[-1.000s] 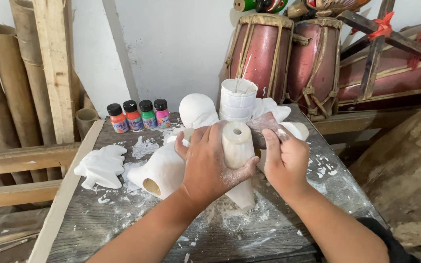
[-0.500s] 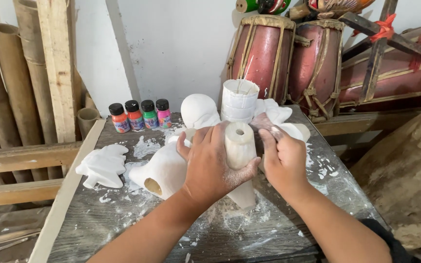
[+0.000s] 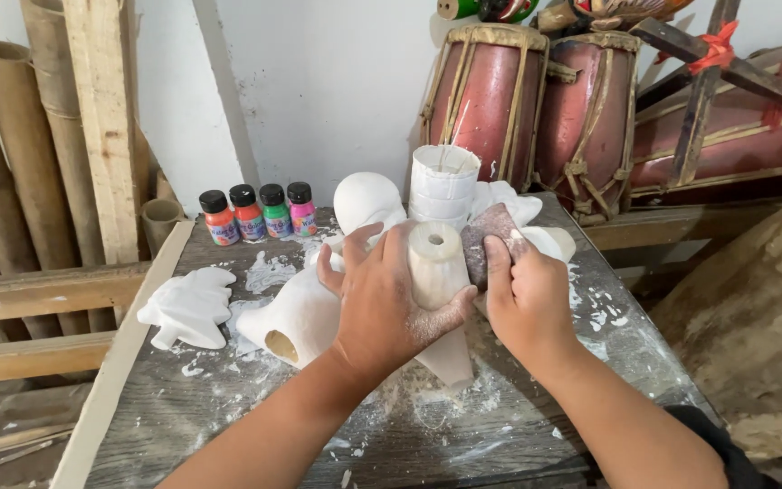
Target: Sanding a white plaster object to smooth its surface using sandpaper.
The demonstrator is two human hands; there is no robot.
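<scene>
My left hand (image 3: pixel 382 303) grips a tall white plaster piece (image 3: pixel 438 272) with a hole in its top, standing upright on the dusty wooden table (image 3: pixel 183 407). My right hand (image 3: pixel 525 299) presses a brownish piece of sandpaper (image 3: pixel 491 240) against the right side of that plaster piece. White dust covers my left thumb and the table beneath. A second hollow white plaster figure (image 3: pixel 296 317) lies on its side just left of my left hand.
Four small paint bottles (image 3: pixel 255 213) stand at the table's back left. A flat white plaster shape (image 3: pixel 190 306), a rounded white form (image 3: pixel 366 201) and a stack of white cups (image 3: pixel 443 186) lie around. Red drums (image 3: pixel 491 100) stand behind; bamboo poles (image 3: pixel 11 136) lean at left.
Both hands stay on the plaster piece; my right hand with the sandpaper has shifted slightly along its side. Nothing else has moved.
</scene>
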